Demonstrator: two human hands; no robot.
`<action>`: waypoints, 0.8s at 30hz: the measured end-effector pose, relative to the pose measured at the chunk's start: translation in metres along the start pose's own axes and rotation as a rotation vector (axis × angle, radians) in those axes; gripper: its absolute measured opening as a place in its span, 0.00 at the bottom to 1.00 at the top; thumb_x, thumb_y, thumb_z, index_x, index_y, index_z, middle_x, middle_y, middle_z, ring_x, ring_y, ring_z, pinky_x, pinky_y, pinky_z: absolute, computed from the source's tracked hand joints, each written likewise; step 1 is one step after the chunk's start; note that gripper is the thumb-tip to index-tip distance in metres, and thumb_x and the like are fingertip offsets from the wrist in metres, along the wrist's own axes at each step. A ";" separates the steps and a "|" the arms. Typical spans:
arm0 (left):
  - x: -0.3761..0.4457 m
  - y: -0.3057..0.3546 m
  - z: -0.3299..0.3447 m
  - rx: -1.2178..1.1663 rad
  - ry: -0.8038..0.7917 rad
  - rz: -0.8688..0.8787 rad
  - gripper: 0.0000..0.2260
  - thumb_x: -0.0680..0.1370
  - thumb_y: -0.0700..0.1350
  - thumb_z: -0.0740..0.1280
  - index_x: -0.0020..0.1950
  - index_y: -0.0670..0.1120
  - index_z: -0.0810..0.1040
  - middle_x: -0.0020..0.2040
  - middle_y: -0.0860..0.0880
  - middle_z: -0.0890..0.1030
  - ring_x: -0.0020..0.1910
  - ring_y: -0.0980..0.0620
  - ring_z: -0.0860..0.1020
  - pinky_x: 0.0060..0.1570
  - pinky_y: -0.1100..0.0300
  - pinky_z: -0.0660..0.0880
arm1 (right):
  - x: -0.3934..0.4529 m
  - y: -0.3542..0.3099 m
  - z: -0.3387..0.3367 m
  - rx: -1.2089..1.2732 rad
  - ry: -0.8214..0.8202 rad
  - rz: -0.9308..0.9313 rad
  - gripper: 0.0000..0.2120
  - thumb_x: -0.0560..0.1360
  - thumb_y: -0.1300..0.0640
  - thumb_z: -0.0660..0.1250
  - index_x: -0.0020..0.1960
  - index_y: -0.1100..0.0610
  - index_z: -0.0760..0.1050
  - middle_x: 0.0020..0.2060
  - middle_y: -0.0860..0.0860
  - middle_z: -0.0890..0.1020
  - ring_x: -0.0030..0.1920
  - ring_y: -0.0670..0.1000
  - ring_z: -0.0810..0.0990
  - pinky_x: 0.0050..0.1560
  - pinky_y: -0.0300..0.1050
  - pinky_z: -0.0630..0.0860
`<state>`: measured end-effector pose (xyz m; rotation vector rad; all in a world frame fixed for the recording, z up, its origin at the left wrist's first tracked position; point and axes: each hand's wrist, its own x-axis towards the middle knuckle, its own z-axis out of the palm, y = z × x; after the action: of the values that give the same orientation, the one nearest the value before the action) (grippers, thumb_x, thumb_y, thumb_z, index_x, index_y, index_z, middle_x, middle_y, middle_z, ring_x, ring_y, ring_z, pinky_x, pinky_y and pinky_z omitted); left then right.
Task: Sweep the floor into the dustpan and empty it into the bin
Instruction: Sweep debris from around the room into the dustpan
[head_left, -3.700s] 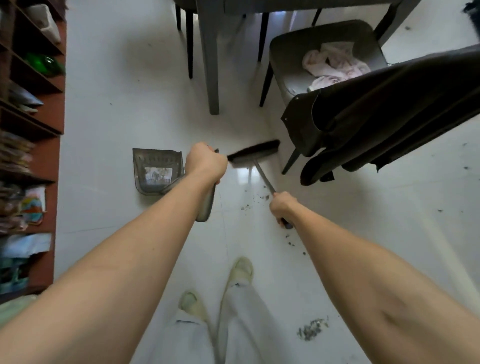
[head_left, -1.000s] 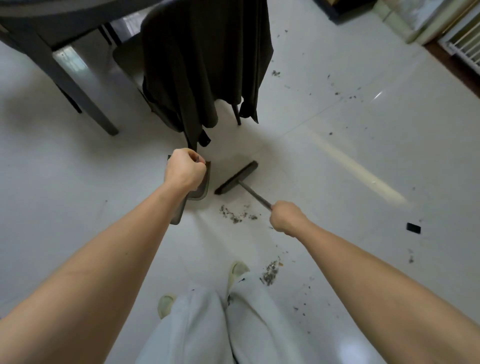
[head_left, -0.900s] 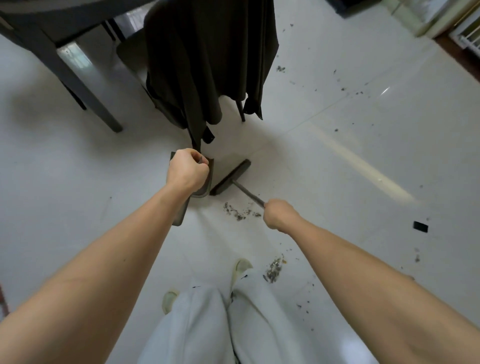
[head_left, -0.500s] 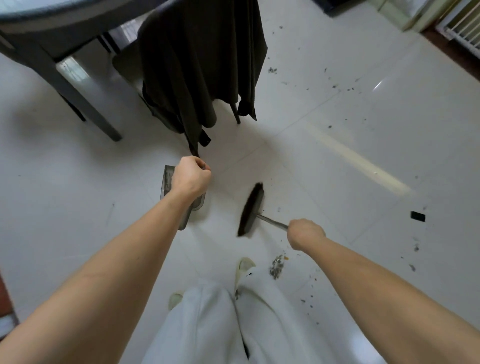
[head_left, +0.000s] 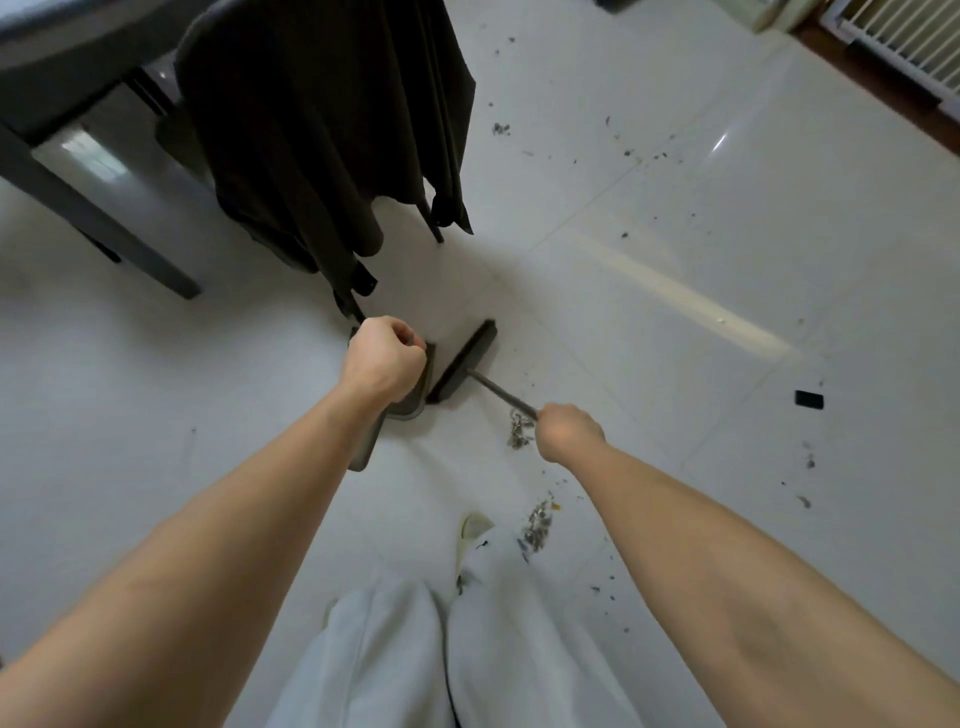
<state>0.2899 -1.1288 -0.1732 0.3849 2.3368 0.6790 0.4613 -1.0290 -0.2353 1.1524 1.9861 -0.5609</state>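
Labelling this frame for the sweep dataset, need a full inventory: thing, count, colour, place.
dustpan: 1, grey, on floor centre, mostly hidden by left hand
brush: 1, black head, metal handle, right of dustpan
debris piles: 2, grey, below brush handle and by shoe; loose specks upper right and right
dark garment: 1, draped over chair, top centre
table: 1, grey, top left
black chip: 1, on floor, right
white grille: 1, top right corner
floor: white tiles
left hand: grips dustpan handle
right hand: grips brush handle
legs: 2, white trousers, bottom centre
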 end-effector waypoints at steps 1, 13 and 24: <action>0.001 0.003 0.004 0.006 -0.009 0.003 0.11 0.73 0.33 0.59 0.45 0.41 0.80 0.36 0.50 0.76 0.40 0.43 0.76 0.42 0.54 0.77 | 0.002 0.004 0.004 0.026 -0.020 0.013 0.17 0.79 0.63 0.55 0.66 0.59 0.71 0.57 0.56 0.77 0.57 0.57 0.78 0.47 0.48 0.74; -0.018 0.007 -0.005 0.017 -0.049 0.039 0.10 0.75 0.35 0.58 0.48 0.38 0.80 0.36 0.45 0.76 0.31 0.45 0.74 0.35 0.57 0.72 | -0.052 0.042 0.010 0.064 -0.065 0.172 0.16 0.78 0.64 0.56 0.64 0.61 0.72 0.49 0.57 0.75 0.44 0.56 0.72 0.43 0.46 0.71; -0.091 -0.119 -0.124 -0.240 0.085 0.024 0.10 0.76 0.35 0.60 0.39 0.45 0.77 0.33 0.46 0.74 0.29 0.47 0.71 0.32 0.59 0.69 | -0.140 -0.081 0.049 -0.125 0.048 0.004 0.15 0.79 0.61 0.55 0.63 0.60 0.73 0.52 0.56 0.78 0.50 0.57 0.78 0.45 0.47 0.72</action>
<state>0.2622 -1.3119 -0.1132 0.2807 2.2978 0.9925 0.4528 -1.1782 -0.1555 1.1026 2.0288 -0.4044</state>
